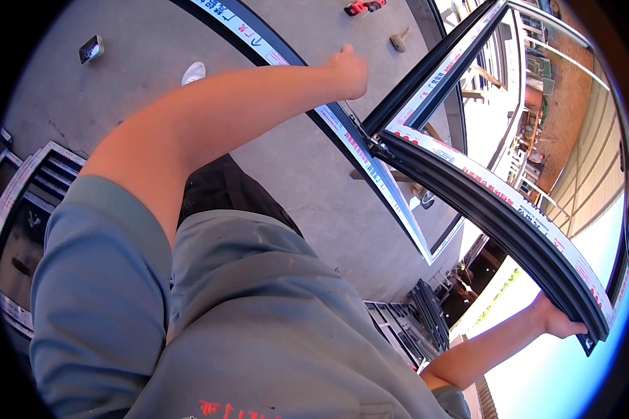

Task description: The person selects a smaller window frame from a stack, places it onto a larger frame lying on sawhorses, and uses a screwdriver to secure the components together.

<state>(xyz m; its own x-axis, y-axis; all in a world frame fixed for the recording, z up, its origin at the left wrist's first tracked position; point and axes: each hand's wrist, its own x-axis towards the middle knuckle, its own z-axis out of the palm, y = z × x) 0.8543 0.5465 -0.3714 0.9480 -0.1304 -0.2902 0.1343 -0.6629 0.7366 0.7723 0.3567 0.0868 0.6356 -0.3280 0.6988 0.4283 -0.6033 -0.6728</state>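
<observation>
A window sash [500, 183], black-edged with glass and printed protective film, stands swung out from a long window frame [360, 150]. Metal hinge hardware [375, 144] joins the two near the sash's corner. My right hand [558, 318] grips the sash's black edge at its lower right corner. Stretched out over the frame, my left hand [347, 72] is closed, just above the hinge side. Whatever its fingers may hold is hidden from this view.
On the grey floor lie a red power tool [363, 7], a mallet [400, 40] and a small tray [91, 49]. A white shoe [193, 72] shows beyond my left arm. Framed panels [35, 202] stand at the left; dark profiles [426, 314] lie at the lower right.
</observation>
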